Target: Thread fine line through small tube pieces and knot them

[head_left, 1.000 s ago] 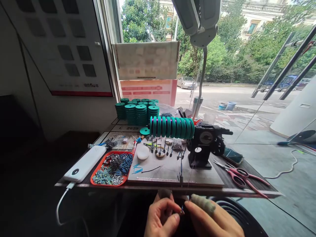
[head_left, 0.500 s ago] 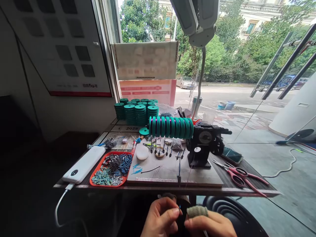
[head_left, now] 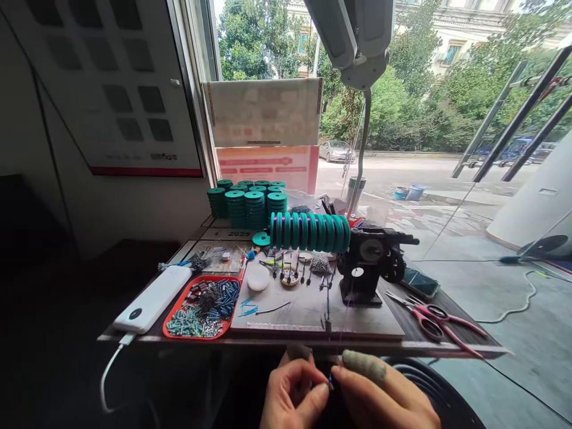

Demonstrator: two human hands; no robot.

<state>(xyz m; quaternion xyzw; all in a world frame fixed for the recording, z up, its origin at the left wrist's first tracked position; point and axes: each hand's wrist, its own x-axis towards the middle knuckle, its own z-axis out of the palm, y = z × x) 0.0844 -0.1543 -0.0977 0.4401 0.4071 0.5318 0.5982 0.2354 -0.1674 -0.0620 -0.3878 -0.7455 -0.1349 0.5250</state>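
Note:
Below the table's front edge, my left hand (head_left: 295,390) pinches a small blue piece (head_left: 330,379) between thumb and index finger. My right hand (head_left: 386,387) meets it from the other side, fingers closed by the same piece; what lies in them is too small to make out. Cloth wraps cover a finger on each hand. Thin line hangs close above the hands from a black winding stand (head_left: 363,280), which carries a row of green spools (head_left: 310,231). A small dark weight-like piece (head_left: 328,325) dangles at the table's front edge.
A red tray (head_left: 167,325) of small blue, green and silver parts sits left on the table, beside a white power bank (head_left: 154,300). Pink-handled scissors (head_left: 431,319) and a phone (head_left: 420,282) lie right. Stacked green spools (head_left: 254,208) stand behind; a lamp (head_left: 366,77) hangs above.
My hands have come together around the small blue piece. My right hand's wrapped finger has tilted and its fingertips now reach the piece. The dangling piece has shifted slightly.

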